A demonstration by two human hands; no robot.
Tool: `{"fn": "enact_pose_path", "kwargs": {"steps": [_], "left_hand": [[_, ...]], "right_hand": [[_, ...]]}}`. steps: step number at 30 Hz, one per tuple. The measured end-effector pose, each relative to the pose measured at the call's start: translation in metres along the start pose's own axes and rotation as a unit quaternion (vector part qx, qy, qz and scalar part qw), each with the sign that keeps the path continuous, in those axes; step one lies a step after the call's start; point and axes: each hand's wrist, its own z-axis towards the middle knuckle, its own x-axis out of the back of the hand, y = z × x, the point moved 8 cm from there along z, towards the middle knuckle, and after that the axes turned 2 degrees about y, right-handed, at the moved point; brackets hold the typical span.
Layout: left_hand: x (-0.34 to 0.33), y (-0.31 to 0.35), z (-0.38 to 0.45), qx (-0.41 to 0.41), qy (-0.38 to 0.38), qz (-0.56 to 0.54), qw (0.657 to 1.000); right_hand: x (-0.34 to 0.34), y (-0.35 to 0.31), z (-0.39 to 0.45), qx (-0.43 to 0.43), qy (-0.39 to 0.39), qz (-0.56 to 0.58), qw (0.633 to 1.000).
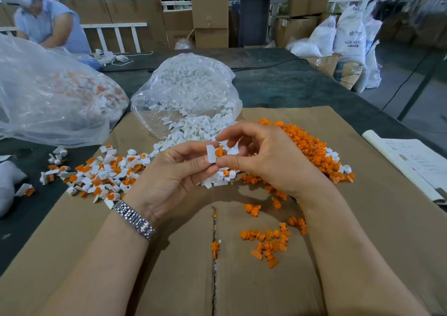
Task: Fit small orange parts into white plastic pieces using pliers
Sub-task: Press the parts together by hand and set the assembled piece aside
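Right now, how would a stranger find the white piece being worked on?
Look above the brown cardboard sheet, between the two hands. The left hand and right hand pinch one white piece together. Unlike the piles lying below, it is lifted, with an orange part at its edge.

Single head-worn wide-angle view, looking forward and steeply down from above the person's forearms onto a flat brown cardboard sheet (362,219) laid over a dark grey table (302,83). The hands sit close, mid-frame. The upper frame reaches past the table's far edge to stacked brown cardboard boxes (210,17), with bent lines at the edges.
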Motion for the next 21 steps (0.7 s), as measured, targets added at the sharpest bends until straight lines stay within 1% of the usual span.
{"fn": "enact_pose_path", "kwargs": {"steps": [6,10,13,17,21], "left_hand": [[0.006,-0.001,0.001,0.008,0.020,0.002,1.000],[0.007,0.000,0.001,0.016,0.032,-0.009,0.999],[0.007,0.002,0.000,-0.011,0.057,0.038,0.998],[0.008,0.005,-0.001,-0.030,0.088,0.079,0.993],[0.012,0.004,-0.002,-0.018,0.118,0.064,0.991]], "right_hand": [[-0.005,-0.007,0.001,0.059,0.031,-0.084,0.994],[-0.003,-0.008,0.000,0.079,0.055,-0.136,0.986],[-0.007,-0.011,0.000,0.095,0.063,-0.175,0.978],[-0.012,-0.011,0.001,0.095,0.060,-0.177,0.978],[-0.012,-0.012,0.001,0.090,0.062,-0.140,0.984]]}}
